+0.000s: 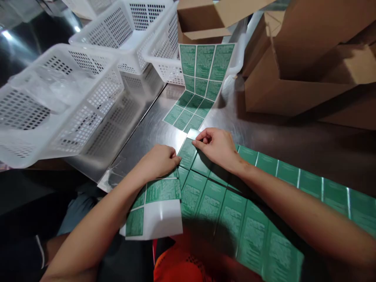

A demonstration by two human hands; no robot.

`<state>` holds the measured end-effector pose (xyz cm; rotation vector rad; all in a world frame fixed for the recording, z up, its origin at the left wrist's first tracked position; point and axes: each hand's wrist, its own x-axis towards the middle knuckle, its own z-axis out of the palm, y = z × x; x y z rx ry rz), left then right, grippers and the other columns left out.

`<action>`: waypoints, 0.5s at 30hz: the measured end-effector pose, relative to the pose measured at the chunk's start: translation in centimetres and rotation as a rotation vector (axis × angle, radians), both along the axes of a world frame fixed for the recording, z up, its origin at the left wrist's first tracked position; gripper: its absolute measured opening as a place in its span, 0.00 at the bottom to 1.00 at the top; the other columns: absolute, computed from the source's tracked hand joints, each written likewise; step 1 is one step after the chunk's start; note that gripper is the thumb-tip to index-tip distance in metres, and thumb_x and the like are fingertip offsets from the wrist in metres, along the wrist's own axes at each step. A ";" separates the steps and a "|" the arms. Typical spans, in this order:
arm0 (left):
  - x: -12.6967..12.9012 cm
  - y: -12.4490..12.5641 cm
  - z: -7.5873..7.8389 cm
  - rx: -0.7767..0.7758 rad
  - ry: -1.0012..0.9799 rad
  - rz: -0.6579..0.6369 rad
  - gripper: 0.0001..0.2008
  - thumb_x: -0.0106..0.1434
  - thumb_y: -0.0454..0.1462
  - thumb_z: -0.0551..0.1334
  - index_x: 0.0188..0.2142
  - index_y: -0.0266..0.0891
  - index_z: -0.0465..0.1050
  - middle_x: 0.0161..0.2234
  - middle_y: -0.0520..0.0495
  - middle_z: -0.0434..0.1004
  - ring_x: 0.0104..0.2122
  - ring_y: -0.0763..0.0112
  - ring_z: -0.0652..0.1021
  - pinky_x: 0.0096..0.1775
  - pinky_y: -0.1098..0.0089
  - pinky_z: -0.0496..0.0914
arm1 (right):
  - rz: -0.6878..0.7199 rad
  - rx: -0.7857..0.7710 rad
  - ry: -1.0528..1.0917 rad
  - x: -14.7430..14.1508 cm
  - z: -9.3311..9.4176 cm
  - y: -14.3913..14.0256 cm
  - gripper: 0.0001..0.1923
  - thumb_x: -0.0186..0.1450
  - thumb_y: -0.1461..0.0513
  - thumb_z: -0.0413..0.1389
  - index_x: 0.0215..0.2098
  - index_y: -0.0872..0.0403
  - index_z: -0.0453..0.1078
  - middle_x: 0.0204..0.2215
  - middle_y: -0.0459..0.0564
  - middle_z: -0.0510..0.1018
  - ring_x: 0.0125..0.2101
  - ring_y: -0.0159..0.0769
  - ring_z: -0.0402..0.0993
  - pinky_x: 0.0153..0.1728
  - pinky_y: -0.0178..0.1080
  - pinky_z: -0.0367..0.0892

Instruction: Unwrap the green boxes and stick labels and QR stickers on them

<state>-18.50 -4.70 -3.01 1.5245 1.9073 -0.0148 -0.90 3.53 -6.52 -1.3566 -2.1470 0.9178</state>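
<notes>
Steel table [152, 129]: right hand [216, 147] is pinching a green label [188, 152], likely peeling; left hand [158, 160], fingers curled, is pressing the label sheet [205, 199] beside it.

Steel tabletop [152, 129]: white perforated baskets [58, 102] are set at left, cardboard boxes [293, 78] at right, green label sheets [223, 211] are spread across the near edge
</notes>
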 end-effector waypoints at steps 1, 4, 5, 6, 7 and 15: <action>-0.2 0.0 0.1 -0.006 0.002 -0.003 0.17 0.60 0.44 0.59 0.18 0.42 0.66 0.17 0.52 0.65 0.21 0.68 0.67 0.27 0.68 0.56 | -0.030 -0.007 0.009 0.0 -0.1 0.3 0.10 0.54 0.61 0.66 0.31 0.52 0.70 0.27 0.44 0.73 0.26 0.34 0.68 0.28 0.37 0.62; -0.9 -0.8 0.3 0.021 0.002 0.013 0.19 0.59 0.47 0.61 0.16 0.42 0.65 0.16 0.52 0.65 0.20 0.68 0.66 0.26 0.69 0.55 | -0.101 -0.148 0.090 0.1 -0.3 1.2 0.20 0.52 0.63 0.66 0.39 0.50 0.63 0.30 0.42 0.69 0.25 0.32 0.67 0.23 0.35 0.63; -1.1 -1.3 0.4 0.063 0.009 0.048 0.19 0.59 0.48 0.62 0.16 0.42 0.65 0.16 0.52 0.65 0.20 0.68 0.66 0.26 0.69 0.55 | -0.117 -0.227 0.142 0.2 -0.2 1.3 0.20 0.53 0.64 0.64 0.40 0.50 0.61 0.30 0.41 0.68 0.24 0.31 0.66 0.22 0.35 0.63; -1.2 -1.9 0.6 0.138 0.024 0.110 0.19 0.59 0.48 0.62 0.17 0.42 0.66 0.16 0.52 0.66 0.21 0.68 0.67 0.26 0.69 0.55 | -0.124 -0.295 0.205 0.3 0.0 1.0 0.18 0.55 0.64 0.62 0.40 0.49 0.60 0.29 0.40 0.67 0.22 0.30 0.66 0.21 0.34 0.64; -1.3 -2.5 0.8 0.241 0.047 0.201 0.19 0.60 0.48 0.61 0.18 0.42 0.66 0.17 0.52 0.66 0.21 0.68 0.68 0.26 0.69 0.55 | -0.118 -0.337 0.274 0.3 0.3 0.4 0.16 0.57 0.63 0.61 0.39 0.49 0.60 0.28 0.40 0.67 0.22 0.30 0.66 0.22 0.35 0.65; 1.5 -6.3 2.3 0.999 0.015 0.717 0.17 0.67 0.48 0.56 0.29 0.40 0.72 0.21 0.53 0.70 0.23 0.73 0.70 0.28 0.74 0.62 | 0.212 -0.265 0.393 0.7 4.8 -8.9 0.22 0.54 0.58 0.70 0.45 0.49 0.72 0.34 0.45 0.78 0.36 0.36 0.75 0.35 0.38 0.69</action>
